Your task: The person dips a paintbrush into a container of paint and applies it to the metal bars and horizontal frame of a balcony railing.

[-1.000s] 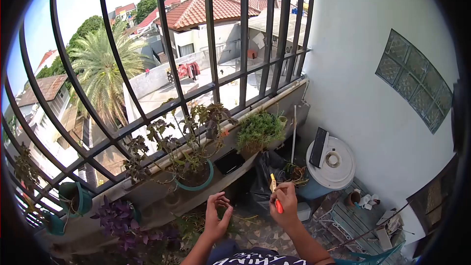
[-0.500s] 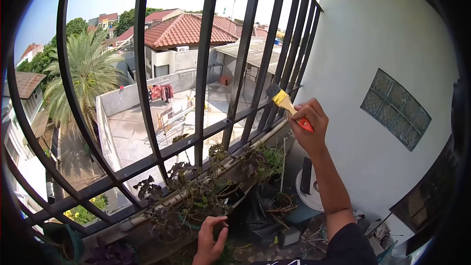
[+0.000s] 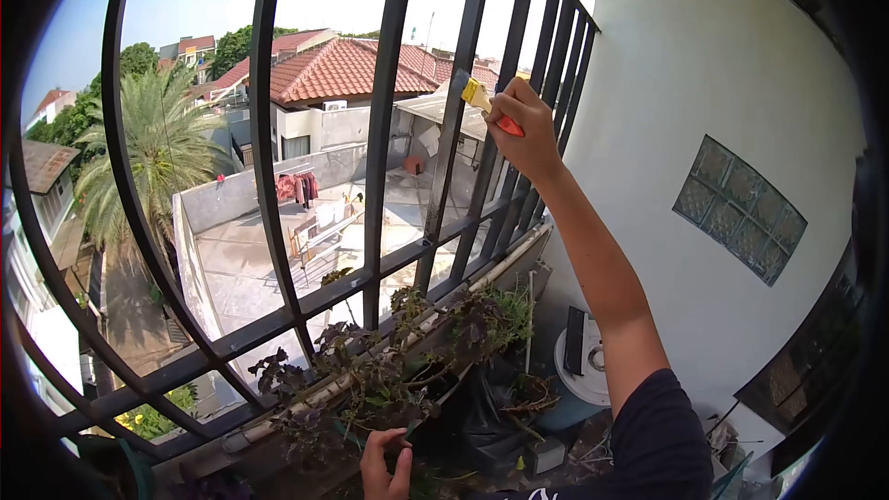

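My right hand (image 3: 526,128) is closed around a paintbrush (image 3: 475,94) with a yellow band and a pale handle that ends in red. The dark bristles are against, or just in front of, an upright black bar of the metal railing (image 3: 453,122); exact contact is hard to tell. Low in the view, my left hand (image 3: 383,468) has loosely curled fingers, with the thumb apart from them and nothing seen between. It is close to the dark-leaved potted plants (image 3: 370,380) below the railing.
A white wall (image 3: 639,120) with a glass-block window (image 3: 741,208) rises on the right. Beneath my right arm are a round white lid (image 3: 563,352) and black plastic (image 3: 489,417). Beyond the bars lie a walled yard, hanging clothes (image 3: 296,188) and a red-tiled roof (image 3: 356,69).
My right hand has moved up and left with the paintbrush, bringing the bristles to a different upright bar. My left hand has shifted slightly down and left.
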